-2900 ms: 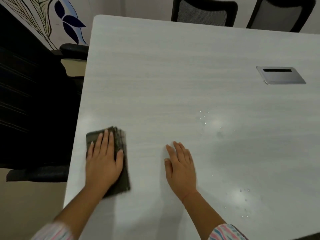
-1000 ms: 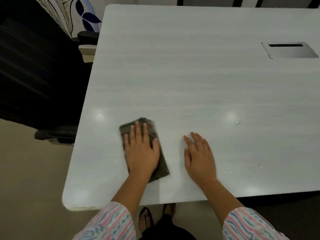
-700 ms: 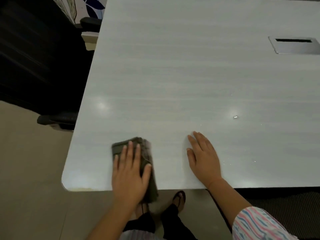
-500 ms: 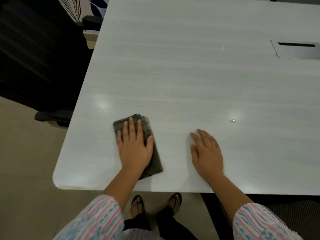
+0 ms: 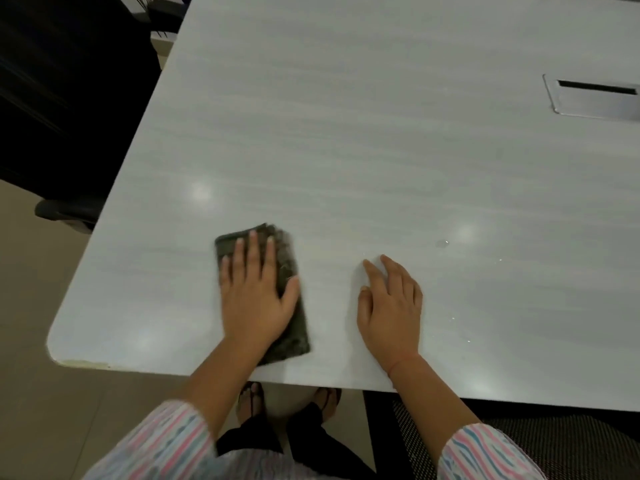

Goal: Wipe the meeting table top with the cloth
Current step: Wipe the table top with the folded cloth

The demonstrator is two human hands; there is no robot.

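Head view: the left hand (image 5: 256, 299) lies flat, fingers straight and spread, on a dark folded cloth (image 5: 294, 327). It presses the cloth onto the pale wood-grain worktop (image 5: 346, 150) near the rounded near-left corner. The cloth sits close to the near edge, and its far end is blurred, which suggests a stroke in progress. The right hand (image 5: 391, 313) rests flat on the bare worktop just right of the cloth, fingers straight and holding nothing; it looks like a brace. The two hands are apart, and neither is clamped on anything.

On progress, the patch around the cloth shows no drops that I can make out, so it is probably done or nearly so. Right of the right hand, a small water droplet (image 5: 442, 243) and a few finer specks sit on the surface, so that stretch looks unwiped. The far half, up to the metal cable hatch (image 5: 595, 98), shows no marks, but whether it has been wiped cannot be told. I judge the job early to midway.
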